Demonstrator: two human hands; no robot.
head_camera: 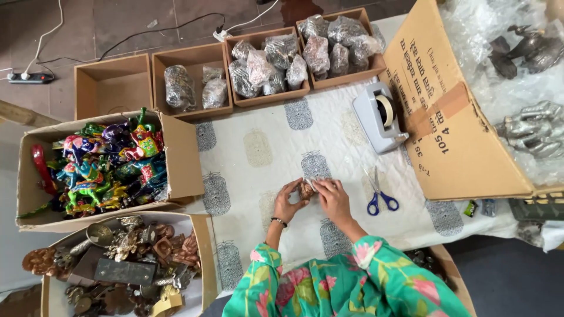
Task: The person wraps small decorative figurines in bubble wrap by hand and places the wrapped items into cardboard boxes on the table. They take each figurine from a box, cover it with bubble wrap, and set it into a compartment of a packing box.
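Observation:
Both of my hands meet over a small brown figurine [305, 189] wrapped in clear plastic, on the patterned white cloth [258, 147]. My left hand [289, 201] grips it from the left, a bracelet on the wrist. My right hand [333, 196] presses the wrap from the right. Blue-handled scissors [379, 196] lie just right of my right hand. A grey tape dispenser [379, 115] stands further back on the right.
Three small cardboard boxes [267, 61] at the back hold wrapped pieces; a fourth [113, 85] is empty. At left, a box of colourful painted figurines [111, 161] and a box of metal items [126, 261]. A large open carton [452, 111] with bubble-wrapped metal figures is on the right.

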